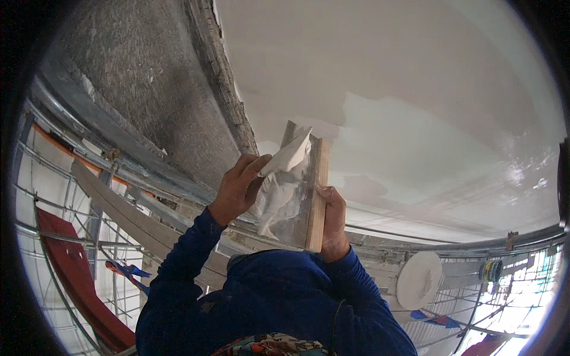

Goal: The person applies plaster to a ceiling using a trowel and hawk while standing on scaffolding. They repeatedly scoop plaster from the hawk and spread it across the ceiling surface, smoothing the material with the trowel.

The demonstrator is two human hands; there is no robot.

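My left hand point(236, 185) is closed round a scraper point(287, 153) whose blade is thickly coated in wet white plaster. Its handle is hidden by my fingers. My right hand point(334, 216) grips a wide metal plastering trowel point(291, 222) by the wooden bar point(318, 193) along its right edge. More plaster point(278, 199) is smeared over the trowel's face. The scraper lies over the upper part of this trowel, and I cannot tell whether the blades touch. Beyond both tools spreads a smooth plastered surface point(415, 77) with a paler, damp-looking patch point(392, 136).
A rough grey concrete beam point(148, 77) with a broken edge runs along the upper left. Metal scaffold tubes point(77, 240) and a curved plank point(127, 204) stand at the left. Toward the lower right are a round white plaster-covered disc point(419, 280) and a roll of tape point(491, 271).
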